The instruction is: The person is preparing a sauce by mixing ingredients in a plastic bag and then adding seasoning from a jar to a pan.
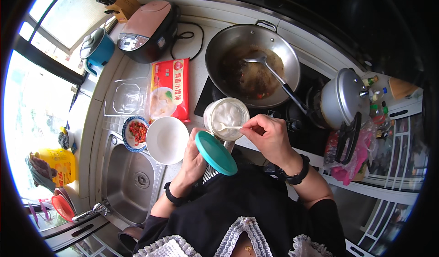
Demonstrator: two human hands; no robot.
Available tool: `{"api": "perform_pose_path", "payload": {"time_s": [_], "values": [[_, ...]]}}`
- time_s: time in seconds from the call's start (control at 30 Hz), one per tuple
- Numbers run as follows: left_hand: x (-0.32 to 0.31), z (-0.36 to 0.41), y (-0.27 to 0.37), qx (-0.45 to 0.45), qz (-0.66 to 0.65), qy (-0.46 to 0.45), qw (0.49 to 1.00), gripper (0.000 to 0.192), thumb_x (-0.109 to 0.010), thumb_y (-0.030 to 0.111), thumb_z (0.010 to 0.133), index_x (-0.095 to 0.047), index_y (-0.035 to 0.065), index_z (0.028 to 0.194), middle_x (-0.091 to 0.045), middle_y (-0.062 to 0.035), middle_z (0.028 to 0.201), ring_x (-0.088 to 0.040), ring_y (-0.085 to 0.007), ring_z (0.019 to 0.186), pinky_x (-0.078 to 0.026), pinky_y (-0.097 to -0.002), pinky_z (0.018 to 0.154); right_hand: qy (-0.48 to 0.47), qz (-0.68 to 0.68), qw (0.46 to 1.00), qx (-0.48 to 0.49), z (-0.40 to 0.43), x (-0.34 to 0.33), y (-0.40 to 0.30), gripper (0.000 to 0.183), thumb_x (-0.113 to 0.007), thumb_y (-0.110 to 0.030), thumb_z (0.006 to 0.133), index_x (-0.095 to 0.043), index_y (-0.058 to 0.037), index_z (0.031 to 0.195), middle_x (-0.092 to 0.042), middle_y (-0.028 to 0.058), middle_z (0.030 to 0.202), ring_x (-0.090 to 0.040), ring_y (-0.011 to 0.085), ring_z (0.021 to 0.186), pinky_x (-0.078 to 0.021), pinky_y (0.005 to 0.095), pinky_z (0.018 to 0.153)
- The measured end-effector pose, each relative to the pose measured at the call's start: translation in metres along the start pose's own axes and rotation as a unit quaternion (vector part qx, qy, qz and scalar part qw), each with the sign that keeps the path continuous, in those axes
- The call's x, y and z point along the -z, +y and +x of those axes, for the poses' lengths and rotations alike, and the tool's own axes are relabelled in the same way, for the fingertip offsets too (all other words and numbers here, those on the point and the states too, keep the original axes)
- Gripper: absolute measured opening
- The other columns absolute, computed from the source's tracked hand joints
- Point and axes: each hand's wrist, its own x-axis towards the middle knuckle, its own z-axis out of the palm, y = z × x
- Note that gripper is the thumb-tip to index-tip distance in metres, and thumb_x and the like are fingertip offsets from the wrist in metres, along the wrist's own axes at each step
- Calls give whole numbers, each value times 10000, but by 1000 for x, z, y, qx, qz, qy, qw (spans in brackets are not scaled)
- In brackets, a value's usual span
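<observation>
A small white spoon is pinched between the thumb and fingers of my right hand, its bowl over white contents inside a round clear jar. My left hand holds the jar's teal lid tilted beside the jar; whether its fingers also touch the jar I cannot tell. Beyond the jar, a large metal wok holds brownish liquid with red bits, and a metal ladle with a black handle rests in it. Left of my left hand stands a white bowl.
A blue-rimmed bowl of chopped red peppers stands by the steel sink. Farther back are a red food packet, a clear plastic tray and a rice cooker. A pressure cooker stands right of the wok.
</observation>
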Motion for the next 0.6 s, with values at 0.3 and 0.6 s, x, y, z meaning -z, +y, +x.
{"api": "perform_pose_path", "payload": {"time_s": [0.3,0.6], "values": [[3,-5,12,27,37,0,999,125,-566,134,880,-592,20,925,-499,-99,958,-505,-235,890,-422,-324,785,31,-57,997,43,-3,11,-3,128,-731,4,715,-619,-8,774,-635,84,697,-631,203,588,-480,262,514],[2,0,6,-53,86,1,995,200,-582,119,891,-509,2,1036,-572,-36,898,-557,-86,788,-474,-239,689,49,136,981,-128,-14,14,16,67,-659,-1,825,-634,37,874,-662,69,758,-648,119,679,-538,226,638]]}}
